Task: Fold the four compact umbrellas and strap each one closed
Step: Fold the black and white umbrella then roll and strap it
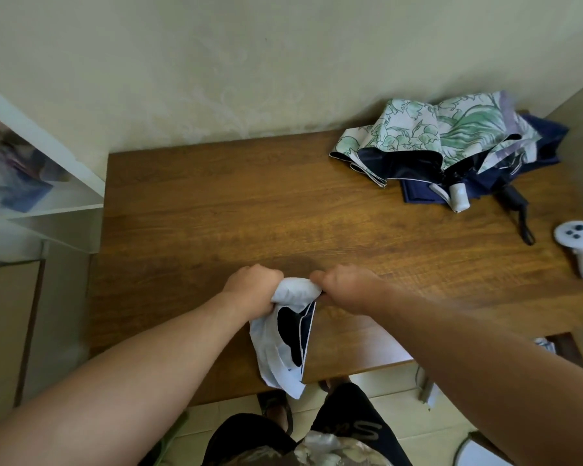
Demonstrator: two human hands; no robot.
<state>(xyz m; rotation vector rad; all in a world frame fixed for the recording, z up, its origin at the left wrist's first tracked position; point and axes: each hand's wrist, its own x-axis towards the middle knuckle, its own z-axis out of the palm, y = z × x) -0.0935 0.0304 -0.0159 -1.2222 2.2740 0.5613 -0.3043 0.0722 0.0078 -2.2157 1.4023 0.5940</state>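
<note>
Both hands, left hand (pixel 253 287) and right hand (pixel 347 287), clench the white umbrella (pixel 283 344), gathering its canopy; strapping apparently follows.

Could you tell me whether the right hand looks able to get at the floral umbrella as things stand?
Probably not yet: the right hand grips the white umbrella, though bare table lies before the floral umbrella.
</note>
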